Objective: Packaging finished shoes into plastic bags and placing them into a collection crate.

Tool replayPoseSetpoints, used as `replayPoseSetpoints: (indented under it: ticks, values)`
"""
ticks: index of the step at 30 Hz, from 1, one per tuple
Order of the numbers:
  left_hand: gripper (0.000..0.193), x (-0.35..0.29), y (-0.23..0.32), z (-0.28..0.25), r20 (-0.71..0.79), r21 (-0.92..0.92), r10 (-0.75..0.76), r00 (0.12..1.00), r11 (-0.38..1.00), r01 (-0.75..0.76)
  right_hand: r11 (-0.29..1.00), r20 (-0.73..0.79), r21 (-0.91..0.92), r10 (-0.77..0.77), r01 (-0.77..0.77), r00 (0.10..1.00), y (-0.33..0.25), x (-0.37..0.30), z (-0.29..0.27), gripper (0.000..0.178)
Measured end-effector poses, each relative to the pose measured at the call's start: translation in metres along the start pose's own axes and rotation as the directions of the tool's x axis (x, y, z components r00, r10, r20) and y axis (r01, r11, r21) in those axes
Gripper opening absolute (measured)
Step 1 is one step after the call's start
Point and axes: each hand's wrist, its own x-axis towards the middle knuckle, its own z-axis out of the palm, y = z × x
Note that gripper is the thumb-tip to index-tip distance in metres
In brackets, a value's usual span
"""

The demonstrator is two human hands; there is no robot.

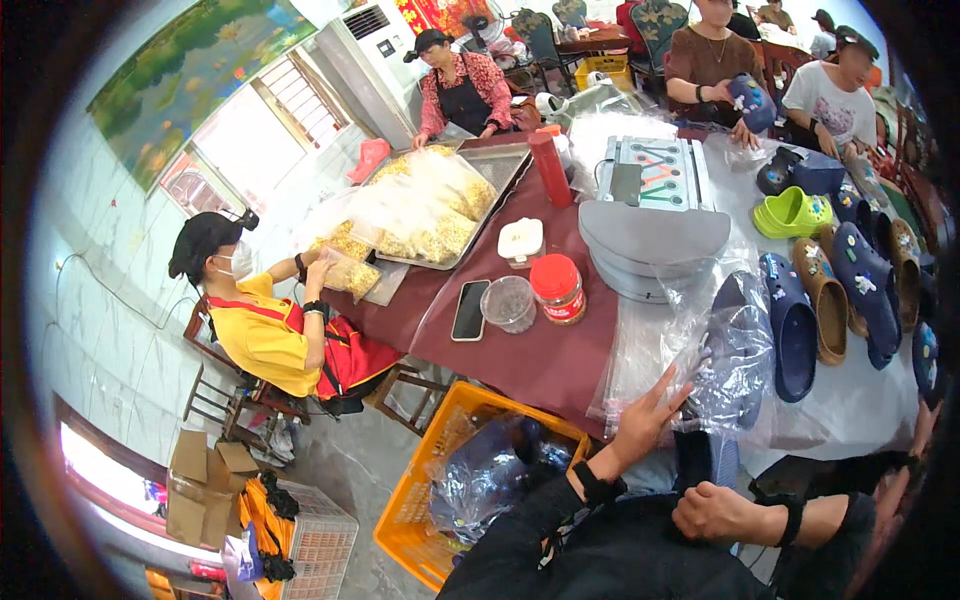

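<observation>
My left hand (648,425) is at the table edge, its index and middle fingers stretched apart against a clear plastic bag (650,365). Inside clear plastic just right of those fingers lies a dark blue clog (738,350). My right hand (722,515) is curled closed close to my body; whatever its fingers may hold is hidden. Between the two hands stands a black flat piece (692,460), whose kind I cannot make out. More clogs lie to the right: a navy one (792,335), a brown one (820,300) and a lime green pair (793,213).
A grey sealing machine (655,240) stands ahead. Left of it are a red-lidded jar (558,288), a clear tub (509,304) and a phone (469,311). Below, an orange crate (400,510) holds bagged clogs. Co-workers sit around the table, near a tray (505,165) of bagged yellow pieces.
</observation>
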Motion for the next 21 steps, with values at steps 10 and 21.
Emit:
replayPoseSetpoints:
  ticks: [10, 21]
  values:
    - [0.064, -0.007, -0.007, 0.008, 0.018, -0.115, 0.106, 0.994, 0.988, -0.103, 0.98, -0.104, -0.049, 0.188, -0.194, 0.977, -0.015, -0.005, 0.05, 0.016]
    - [0.058, -0.014, 0.001, 0.007, 0.114, -0.102, 0.134, 0.984, 0.987, -0.122, 0.974, -0.12, -0.108, 0.187, -0.2, 0.975, -0.014, -0.014, 0.07, 0.014]
